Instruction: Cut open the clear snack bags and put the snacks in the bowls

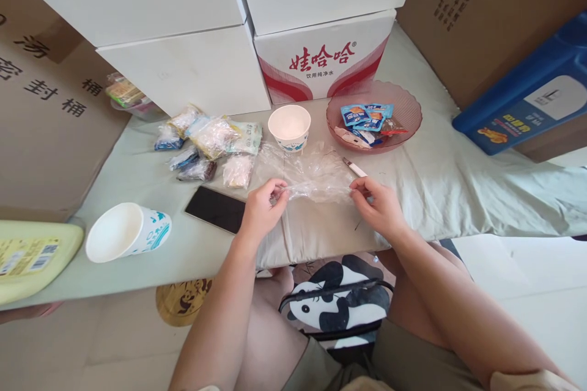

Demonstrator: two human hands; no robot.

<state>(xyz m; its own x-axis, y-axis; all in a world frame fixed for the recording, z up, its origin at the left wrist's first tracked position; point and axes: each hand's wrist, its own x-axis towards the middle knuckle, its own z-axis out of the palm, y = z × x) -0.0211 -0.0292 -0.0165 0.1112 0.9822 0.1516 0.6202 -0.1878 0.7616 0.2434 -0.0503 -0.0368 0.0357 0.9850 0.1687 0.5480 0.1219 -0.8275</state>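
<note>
A thin clear plastic bag [316, 186] lies stretched across the cloth-covered table, its near edge between my two hands. My left hand [266, 204] pinches one corner, fingers closed. My right hand [376, 201] is closed on the opposite corner. Behind the bag stands an upright paper cup [290, 125]. Just beyond my right fingers lies a small white-handled tool [354, 167], perhaps a cutter. A black phone [215, 208] rests beside my left hand. Several wrapped packets [213, 137] are heaped at the back left.
A pink ribbed bowl [408, 119] holds blue snack packets. A second paper cup [123, 233] lies tilted at left, near a yellow-green jug [46, 256]. White boxes [325, 64] line the back; a blue jug [527, 91] and cardboard boxes flank the table.
</note>
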